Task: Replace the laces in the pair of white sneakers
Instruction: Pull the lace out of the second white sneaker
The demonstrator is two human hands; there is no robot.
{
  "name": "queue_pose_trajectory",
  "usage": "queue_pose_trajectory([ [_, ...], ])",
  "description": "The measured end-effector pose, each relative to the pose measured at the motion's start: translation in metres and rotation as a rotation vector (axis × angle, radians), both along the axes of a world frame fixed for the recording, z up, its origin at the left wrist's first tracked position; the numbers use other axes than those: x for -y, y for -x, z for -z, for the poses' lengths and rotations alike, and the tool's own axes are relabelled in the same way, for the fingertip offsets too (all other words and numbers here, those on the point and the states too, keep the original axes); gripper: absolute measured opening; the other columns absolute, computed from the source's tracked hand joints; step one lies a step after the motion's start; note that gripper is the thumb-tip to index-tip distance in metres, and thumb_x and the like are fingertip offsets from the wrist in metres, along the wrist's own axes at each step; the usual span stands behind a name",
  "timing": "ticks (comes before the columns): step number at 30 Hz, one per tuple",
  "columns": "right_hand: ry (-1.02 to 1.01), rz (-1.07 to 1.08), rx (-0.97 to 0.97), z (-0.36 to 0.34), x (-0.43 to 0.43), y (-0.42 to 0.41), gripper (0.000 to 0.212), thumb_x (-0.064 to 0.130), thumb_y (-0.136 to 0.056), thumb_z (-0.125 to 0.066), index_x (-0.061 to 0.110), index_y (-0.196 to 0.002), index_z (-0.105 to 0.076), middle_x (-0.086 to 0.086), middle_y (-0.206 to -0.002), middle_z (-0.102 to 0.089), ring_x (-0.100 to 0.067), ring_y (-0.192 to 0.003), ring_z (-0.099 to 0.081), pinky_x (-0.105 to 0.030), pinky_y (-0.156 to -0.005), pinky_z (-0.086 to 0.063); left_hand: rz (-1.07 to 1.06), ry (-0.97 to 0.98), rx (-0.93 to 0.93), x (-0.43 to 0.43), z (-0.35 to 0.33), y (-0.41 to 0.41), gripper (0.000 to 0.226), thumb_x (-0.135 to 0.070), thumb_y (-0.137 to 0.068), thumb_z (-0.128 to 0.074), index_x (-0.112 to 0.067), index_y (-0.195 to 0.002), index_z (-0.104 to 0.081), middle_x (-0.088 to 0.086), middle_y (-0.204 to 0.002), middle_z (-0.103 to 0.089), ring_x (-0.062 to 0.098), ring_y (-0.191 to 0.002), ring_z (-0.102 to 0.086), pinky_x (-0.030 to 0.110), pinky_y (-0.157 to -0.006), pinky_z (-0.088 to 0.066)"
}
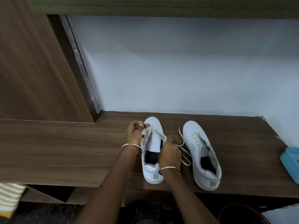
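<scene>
Two white sneakers stand side by side on the wooden desk (64,151), toes pointing at the wall. My left hand (134,132) pinches one end of a cream lace (184,152) at the left sneaker's (152,173) upper eyelets. My right hand (169,153) grips the other part of the lace at that shoe's right side; the lace trails in loops between the two shoes. The right sneaker (203,159) has bare eyelets and no lace. Both wrists wear thin bangles.
A light blue box (289,164) sits at the desk's right edge. A white wall rises behind the shoes and a wooden panel (32,70) stands at the left. Striped cloth (9,199) lies lower left, and a dark red round object (242,214) lower right.
</scene>
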State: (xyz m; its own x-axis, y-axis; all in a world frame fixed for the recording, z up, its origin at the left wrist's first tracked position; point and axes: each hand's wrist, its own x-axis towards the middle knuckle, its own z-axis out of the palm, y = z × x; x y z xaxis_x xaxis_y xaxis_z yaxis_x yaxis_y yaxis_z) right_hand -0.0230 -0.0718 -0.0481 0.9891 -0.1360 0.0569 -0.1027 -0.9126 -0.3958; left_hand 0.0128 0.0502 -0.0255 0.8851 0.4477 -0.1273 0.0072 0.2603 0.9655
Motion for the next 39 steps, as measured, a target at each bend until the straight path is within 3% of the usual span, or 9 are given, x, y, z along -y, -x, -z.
queue_pose_trajectory([
  [4, 0.016, 0.021, -0.027, -0.001, -0.002, -0.001, 0.025, 0.004, -0.098, -0.042, 0.008, -0.122, -0.047, -0.012, -0.108, -0.07, -0.03, -0.1, -0.07, -0.036, -0.075, -0.053, -0.157, 0.267, 0.105, -0.025, -0.037, -0.005, 0.021, -0.005, -0.101, -0.048, -0.019, -0.085, -0.049, 0.002, -0.078, -0.057, 0.011, -0.059, -0.066, 0.023, -0.054, -0.05],
  [15, 0.007, 0.022, -0.044, -0.006, -0.005, 0.002, 0.026, 0.009, -0.101, -0.039, 0.009, -0.127, -0.043, -0.011, -0.112, -0.069, -0.029, -0.1, -0.07, -0.036, -0.075, -0.053, -0.258, -0.292, 0.231, -0.104, -0.089, 0.002, 0.023, -0.005, -0.087, -0.063, -0.024, -0.073, -0.063, -0.01, -0.065, -0.062, 0.008, -0.061, -0.057, 0.025, -0.062, -0.044],
  [19, 0.012, 0.03, -0.044, -0.007, -0.006, 0.002, 0.026, 0.009, -0.102, -0.039, 0.009, -0.127, -0.043, -0.011, -0.111, -0.069, -0.029, -0.099, -0.07, -0.036, -0.074, -0.054, 0.062, -0.666, -0.295, -0.103, -0.081, 0.015, 0.04, -0.022, -0.088, -0.053, -0.015, -0.053, -0.071, 0.004, -0.058, -0.071, 0.021, -0.057, -0.068, 0.023, -0.062, -0.052],
  [22, 0.013, 0.026, -0.041, -0.007, -0.007, 0.003, 0.028, 0.009, -0.102, -0.038, 0.008, -0.129, -0.043, -0.01, -0.111, -0.069, -0.029, -0.098, -0.071, -0.035, -0.074, -0.054, 0.729, -0.851, -0.837, -0.095, -0.078, 0.027, 0.035, -0.02, -0.101, -0.044, -0.008, -0.082, -0.072, 0.014, -0.089, -0.075, 0.027, -0.082, -0.069, 0.019, -0.057, -0.047],
  [24, 0.018, 0.024, -0.037, -0.007, -0.007, 0.003, 0.028, 0.009, -0.102, -0.039, 0.008, -0.129, -0.042, -0.01, -0.111, -0.069, -0.028, -0.097, -0.071, -0.035, -0.074, -0.054, 0.787, -1.098, -1.045, -0.085, -0.072, 0.031, 0.031, -0.024, -0.101, -0.045, -0.012, -0.104, -0.074, 0.001, -0.093, -0.07, 0.018, -0.09, -0.061, 0.021, -0.073, -0.043],
  [28, 0.029, 0.014, -0.049, -0.006, -0.007, 0.002, 0.03, 0.007, -0.1, -0.04, 0.008, -0.13, -0.041, -0.011, -0.112, -0.068, -0.029, -0.099, -0.07, -0.035, -0.075, -0.054, 0.172, -1.319, -0.605, -0.052, -0.043, 0.019, 0.031, -0.038, -0.095, -0.051, -0.017, -0.103, -0.071, 0.012, -0.107, -0.069, 0.036, -0.102, -0.065, 0.035, -0.08, -0.049],
  [31, 0.036, 0.007, -0.052, -0.005, -0.006, 0.002, 0.031, 0.006, -0.1, -0.039, 0.008, -0.13, -0.041, -0.011, -0.113, -0.067, -0.029, -0.1, -0.069, -0.036, -0.077, -0.053, 0.242, -1.133, -0.365, -0.034, -0.026, -0.001, 0.024, -0.032, -0.091, -0.058, -0.015, -0.081, -0.071, 0.01, -0.083, -0.069, 0.034, -0.088, -0.065, 0.029, -0.064, -0.039],
  [33, 0.041, 0.008, -0.047, -0.005, -0.006, 0.001, 0.029, 0.006, -0.1, -0.038, 0.008, -0.129, -0.041, -0.011, -0.113, -0.067, -0.029, -0.1, -0.069, -0.035, -0.076, -0.053, 0.341, -1.121, -0.323, -0.026, -0.015, -0.008, 0.015, -0.032, -0.089, -0.064, -0.022, -0.092, -0.075, 0.001, -0.089, -0.073, 0.024, -0.09, -0.067, 0.027, -0.068, -0.043],
  [39, 0.042, 0.009, -0.043, -0.004, -0.006, 0.001, 0.027, 0.007, -0.101, -0.038, 0.009, -0.127, -0.043, -0.011, -0.113, -0.067, -0.029, -0.1, -0.069, -0.035, -0.076, -0.052, 0.254, -1.35, -0.307, -0.015, 0.004, -0.014, 0.014, -0.028, -0.089, -0.064, -0.023, -0.094, -0.075, 0.007, -0.092, -0.073, 0.033, -0.089, -0.067, 0.031, -0.068, -0.047],
])
